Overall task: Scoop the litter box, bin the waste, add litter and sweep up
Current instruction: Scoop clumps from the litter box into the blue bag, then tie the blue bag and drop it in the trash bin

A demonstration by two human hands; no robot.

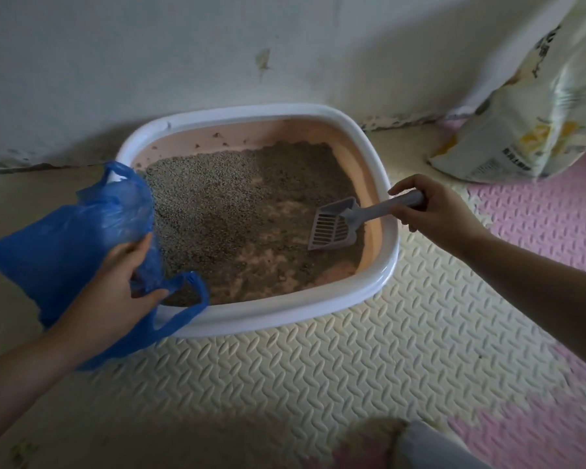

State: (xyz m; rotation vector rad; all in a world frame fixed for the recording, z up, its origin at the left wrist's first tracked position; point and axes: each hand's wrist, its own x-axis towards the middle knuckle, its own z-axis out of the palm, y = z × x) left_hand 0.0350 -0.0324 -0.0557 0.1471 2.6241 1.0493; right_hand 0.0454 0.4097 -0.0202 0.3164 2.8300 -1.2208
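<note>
Head view: right hand (433, 206) grips a slotted scoop (334, 225) low over the litter box (261, 319) by the wall, while left hand (115, 286) pinches a blue bag (58, 238) open beside it (likely ready for waste).

A pale, off-white wall (183, 45) is running across the top, carrying a small brownish mark (263, 59), and its paint is flaking along the base (396, 121). Cream foam mats (318, 367) with an embossed leaf-like pattern are covering the floor, interlocking with pink mats (538, 214) at the right. Dim, soft light is falling on the middle, and the edges are lying in shadow.
</note>
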